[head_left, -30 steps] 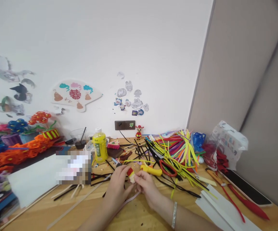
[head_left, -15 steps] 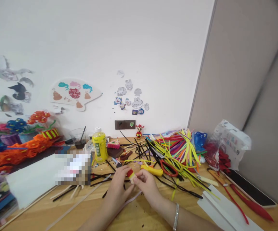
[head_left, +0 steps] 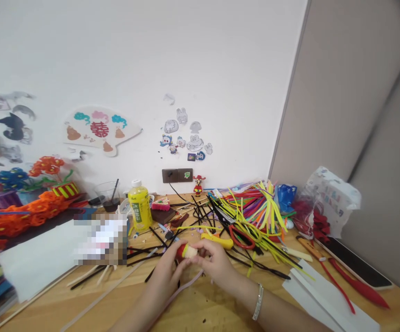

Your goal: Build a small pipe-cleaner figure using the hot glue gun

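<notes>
Both my hands meet over the wooden table [head_left: 200,313], pinching one small fuzzy craft piece [head_left: 187,251], red at one end and cream with a yellow band at the other. My left hand [head_left: 167,273] grips its red end with curled fingers. My right hand [head_left: 217,263], with a silver bracelet on its wrist, holds the cream end between thumb and fingers. A pale pipe cleaner [head_left: 182,287] trails from under my hands toward me.
A heap of coloured pipe cleaners [head_left: 255,210] and red-handled scissors [head_left: 243,240] lie to the right, black stems [head_left: 203,214] behind. A yellow bottle [head_left: 139,208], a yellow tool [head_left: 218,240], white paper [head_left: 37,260] and orange pipe-cleaner flowers [head_left: 23,214] are to the left. Red strips [head_left: 355,286] lie far right.
The craft piece has tipped from upright to lying sideways between my fingers. My hands have drawn slightly closer to me, and the view has shifted a little to the right.
</notes>
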`<state>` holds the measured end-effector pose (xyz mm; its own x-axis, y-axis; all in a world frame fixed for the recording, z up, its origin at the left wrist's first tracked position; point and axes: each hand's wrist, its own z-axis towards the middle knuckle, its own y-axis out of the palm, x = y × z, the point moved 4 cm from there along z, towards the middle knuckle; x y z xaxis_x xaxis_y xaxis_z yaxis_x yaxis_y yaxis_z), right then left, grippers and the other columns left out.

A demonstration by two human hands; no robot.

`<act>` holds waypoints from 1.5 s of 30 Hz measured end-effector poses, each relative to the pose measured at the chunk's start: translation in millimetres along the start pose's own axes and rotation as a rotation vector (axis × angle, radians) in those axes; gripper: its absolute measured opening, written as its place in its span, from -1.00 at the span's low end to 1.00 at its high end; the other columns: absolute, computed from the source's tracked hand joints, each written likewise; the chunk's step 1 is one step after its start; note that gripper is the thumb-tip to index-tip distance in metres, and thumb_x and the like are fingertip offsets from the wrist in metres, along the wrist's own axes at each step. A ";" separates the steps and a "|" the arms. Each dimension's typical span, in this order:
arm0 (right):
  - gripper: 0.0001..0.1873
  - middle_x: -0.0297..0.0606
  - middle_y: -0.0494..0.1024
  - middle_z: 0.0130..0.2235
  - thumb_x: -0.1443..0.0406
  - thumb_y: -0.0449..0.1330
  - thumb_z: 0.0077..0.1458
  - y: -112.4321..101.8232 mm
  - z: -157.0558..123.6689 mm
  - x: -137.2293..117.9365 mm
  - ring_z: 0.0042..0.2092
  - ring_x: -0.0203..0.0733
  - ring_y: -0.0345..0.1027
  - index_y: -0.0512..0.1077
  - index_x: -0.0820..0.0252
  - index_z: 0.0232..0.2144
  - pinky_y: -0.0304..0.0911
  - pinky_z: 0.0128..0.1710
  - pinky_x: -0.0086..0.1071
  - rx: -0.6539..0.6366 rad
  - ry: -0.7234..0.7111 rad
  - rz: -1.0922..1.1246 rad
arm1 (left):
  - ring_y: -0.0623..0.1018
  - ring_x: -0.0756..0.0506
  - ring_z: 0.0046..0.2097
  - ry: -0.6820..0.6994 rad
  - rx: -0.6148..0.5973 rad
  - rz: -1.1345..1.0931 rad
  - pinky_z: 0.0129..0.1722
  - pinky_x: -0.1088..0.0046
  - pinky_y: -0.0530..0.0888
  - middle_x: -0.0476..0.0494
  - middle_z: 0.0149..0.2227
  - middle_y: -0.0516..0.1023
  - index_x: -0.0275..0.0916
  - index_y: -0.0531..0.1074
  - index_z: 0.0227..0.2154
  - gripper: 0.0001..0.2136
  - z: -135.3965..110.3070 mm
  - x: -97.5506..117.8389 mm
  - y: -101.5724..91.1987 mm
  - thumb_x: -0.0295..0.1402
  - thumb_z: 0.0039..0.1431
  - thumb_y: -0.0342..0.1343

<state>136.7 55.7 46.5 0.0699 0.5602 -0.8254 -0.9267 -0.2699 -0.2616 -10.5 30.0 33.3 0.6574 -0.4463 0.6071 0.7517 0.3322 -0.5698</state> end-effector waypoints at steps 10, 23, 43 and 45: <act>-0.76 -0.22 0.53 -0.30 0.28 0.15 0.02 -1.0 -2.7 -8.9 -0.32 -0.22 0.37 0.45 0.20 -0.21 0.29 -0.32 -0.38 -0.022 -0.069 -0.073 | 0.52 -0.19 -0.13 0.002 0.044 0.015 -0.14 0.23 0.46 -0.27 -0.16 0.53 -0.25 0.30 -0.12 -0.73 -4.5 -5.1 0.0 -0.33 0.10 0.00; -0.82 -0.24 0.48 -0.33 0.33 0.05 0.05 6.3 -4.6 -4.5 -0.31 -0.23 0.39 0.34 0.22 -0.25 0.30 -0.41 -0.43 -0.107 0.067 0.048 | 0.52 -0.12 -0.24 0.147 -0.035 0.008 -0.22 0.36 0.46 -0.13 -0.27 0.53 -0.16 0.39 -0.20 -0.80 -1.8 13.1 -4.9 -0.37 0.07 0.07; -0.92 -0.23 0.45 -0.23 0.42 0.08 0.10 -3.0 1.4 -29.5 -0.13 -0.22 0.29 0.33 0.18 -0.42 0.19 -0.10 -0.32 -0.167 -0.252 -0.285 | 0.55 -0.14 -0.25 0.054 -0.079 -0.001 -0.21 0.35 0.48 -0.14 -0.26 0.59 -0.17 0.42 -0.21 -0.80 -0.2 17.6 -3.0 -0.35 0.06 0.07; -0.90 -0.23 0.44 -0.26 0.43 0.08 0.09 -3.0 1.4 -27.7 -0.16 -0.22 0.29 0.31 0.18 -0.44 0.20 -0.12 -0.33 -0.161 -0.248 -0.303 | 0.55 -0.13 -0.26 0.048 -0.092 -0.008 -0.22 0.37 0.48 -0.13 -0.27 0.59 -0.18 0.43 -0.23 -0.80 0.8 19.4 -3.6 -0.35 0.05 0.07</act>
<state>137.0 42.1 70.8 0.2212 0.7991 -0.5590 -0.8070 -0.1719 -0.5650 -0.4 20.9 47.6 0.6467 -0.4888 0.5856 0.7472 0.2516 -0.6152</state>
